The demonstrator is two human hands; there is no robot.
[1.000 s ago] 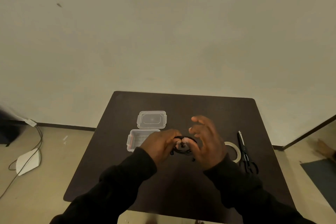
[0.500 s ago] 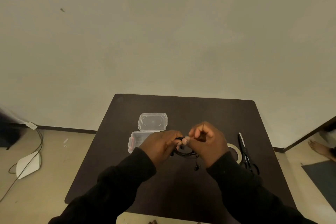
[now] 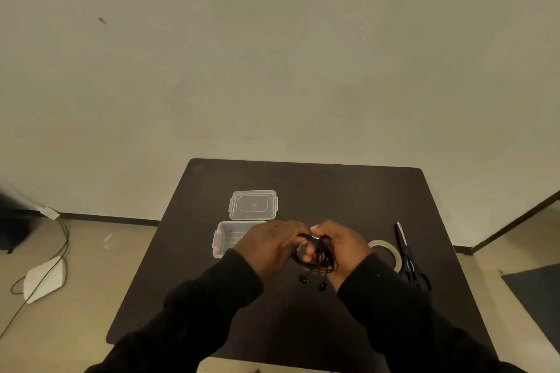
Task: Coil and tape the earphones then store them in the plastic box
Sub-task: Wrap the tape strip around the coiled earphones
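Note:
Black earphones (image 3: 315, 260) are gathered into a loose coil between both hands above the dark table (image 3: 333, 188). My left hand (image 3: 269, 247) grips the coil's left side and my right hand (image 3: 342, 248) grips its right side. Two earbuds hang below the coil. The clear plastic box (image 3: 225, 239) with red clips sits open just left of my left hand, partly hidden by it. Its clear lid (image 3: 253, 205) lies behind it. A roll of tape (image 3: 388, 248) lies right of my right hand.
Black scissors (image 3: 407, 257) lie beside the tape near the table's right edge. On the floor at the left are a white flat object (image 3: 45, 278) and a cable (image 3: 60, 242). A wall stands behind the table.
My right hand, open with spread fingers a second ago, has closed onto the coil. The coil hangs more bunched, with both earbuds now dangling below it.

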